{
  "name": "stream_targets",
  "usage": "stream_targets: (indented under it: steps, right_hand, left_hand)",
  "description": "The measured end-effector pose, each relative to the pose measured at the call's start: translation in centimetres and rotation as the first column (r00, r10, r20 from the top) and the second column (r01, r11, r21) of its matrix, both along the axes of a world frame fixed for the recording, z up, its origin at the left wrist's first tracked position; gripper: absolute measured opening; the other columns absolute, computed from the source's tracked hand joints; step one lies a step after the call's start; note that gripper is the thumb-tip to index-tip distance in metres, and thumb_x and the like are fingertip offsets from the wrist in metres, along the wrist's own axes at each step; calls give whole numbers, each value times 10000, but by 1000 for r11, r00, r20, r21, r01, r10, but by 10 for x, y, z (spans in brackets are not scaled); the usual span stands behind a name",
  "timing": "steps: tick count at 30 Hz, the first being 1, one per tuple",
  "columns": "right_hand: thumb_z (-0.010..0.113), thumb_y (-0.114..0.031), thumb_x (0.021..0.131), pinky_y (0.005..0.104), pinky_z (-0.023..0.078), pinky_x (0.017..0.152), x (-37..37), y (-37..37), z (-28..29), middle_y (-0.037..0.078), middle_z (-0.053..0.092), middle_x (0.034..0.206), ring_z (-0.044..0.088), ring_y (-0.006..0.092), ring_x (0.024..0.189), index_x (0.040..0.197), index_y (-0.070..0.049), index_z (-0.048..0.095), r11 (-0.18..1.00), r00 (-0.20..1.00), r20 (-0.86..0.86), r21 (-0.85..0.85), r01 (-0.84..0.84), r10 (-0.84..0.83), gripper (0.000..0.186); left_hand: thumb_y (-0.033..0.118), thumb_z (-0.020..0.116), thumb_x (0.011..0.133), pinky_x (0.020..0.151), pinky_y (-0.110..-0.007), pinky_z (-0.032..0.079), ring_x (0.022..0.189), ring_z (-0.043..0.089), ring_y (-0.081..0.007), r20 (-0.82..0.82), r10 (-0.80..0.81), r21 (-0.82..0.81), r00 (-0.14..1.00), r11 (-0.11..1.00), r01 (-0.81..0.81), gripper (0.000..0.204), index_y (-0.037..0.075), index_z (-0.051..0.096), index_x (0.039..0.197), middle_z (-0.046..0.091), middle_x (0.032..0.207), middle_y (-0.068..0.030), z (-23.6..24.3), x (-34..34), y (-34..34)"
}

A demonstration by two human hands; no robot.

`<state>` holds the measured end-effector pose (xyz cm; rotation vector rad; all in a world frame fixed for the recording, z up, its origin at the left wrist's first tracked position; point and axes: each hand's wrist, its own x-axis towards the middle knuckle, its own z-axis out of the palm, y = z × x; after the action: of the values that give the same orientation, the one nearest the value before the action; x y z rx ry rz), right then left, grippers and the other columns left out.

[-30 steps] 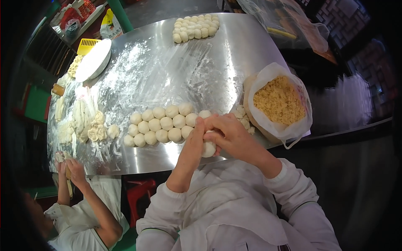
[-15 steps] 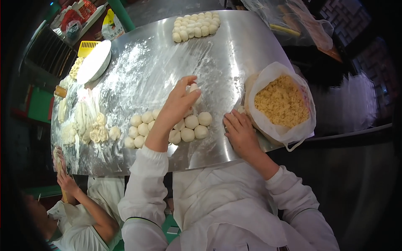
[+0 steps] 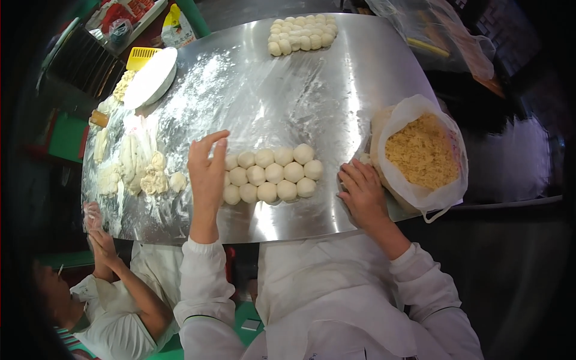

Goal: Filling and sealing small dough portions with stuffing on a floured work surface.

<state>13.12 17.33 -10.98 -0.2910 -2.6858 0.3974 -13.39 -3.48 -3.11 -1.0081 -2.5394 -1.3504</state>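
Where flour whitens the steel table: work looks partway along, everything ranged about the near block of dough balls.
White bag: right of the block, well stocked with yellow crumbs.
Near block: three close rows, apparently finished rounding.
Rough dough: left of the block, unshaped as yet.
Far block: beyond the near one, also formed.
Left hand: at the block's left end, thumb and forefinger spread, pinching nothing I see.
Right hand: right of the block, palm down; whether it grips dough pieces, I cannot tell.
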Motion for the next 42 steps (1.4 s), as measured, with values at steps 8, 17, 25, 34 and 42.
stream_targets:
  steps: [8, 17, 25, 34, 42]
  right_hand:
    - [769, -148, 784, 537, 343, 1144, 11, 7, 2, 143, 571, 1379, 478, 345, 1347, 1259, -24, 618, 993, 998, -62, 114, -12, 19, 514]
    - [755, -145, 789, 459, 468, 947, 38, 47, 118, 131, 639, 1160, 602, 301, 1110, 1147, -37, 648, 989, 987, -153, 131, 70, -50, 389]
    - [759, -193, 767, 420, 501, 781, 103, 134, 121, 111, 662, 935, 651, 303, 918, 1025, -84, 677, 956, 863, 456, 280, 91, -215, 291]
    - [721, -89, 826, 338, 508, 759, 92, 131, 141, 87, 648, 878, 652, 225, 834, 1028, -35, 645, 892, 961, 98, -357, 276, -258, 222]
    - [711, -36, 840, 295, 482, 749, 95, 133, 125, 73, 600, 926, 609, 181, 812, 1037, -1, 620, 540, 939, -178, -842, 10, -294, 220]
  left_hand:
    - [118, 642, 919, 808, -362, 497, 883, 613, -273, -95, 225, -318, 970, 916, -244, 277, 4, 684, 1168, 615, 1024, -143, -54, -88, -151]
    - [168, 655, 928, 770, -286, 489, 909, 617, -166, 462, 190, -45, 866, 980, -191, 339, 0, 593, 1216, 641, 1089, -72, -81, -96, -177]
    - [237, 666, 965, 756, -221, 490, 907, 632, -108, 682, -382, 437, 624, 897, 72, 489, -22, 536, 1358, 683, 1099, -86, -2, 7, -37]
    - [214, 642, 965, 907, -309, 518, 1002, 637, -141, 664, -680, 551, 313, 727, 409, 404, -14, 574, 1291, 671, 1201, -134, 37, 142, 145]
    - [305, 592, 1034, 1028, -375, 494, 1164, 592, -162, 678, -725, 716, -120, 614, 332, 461, -42, 558, 1335, 615, 1270, -81, 23, 196, 220]
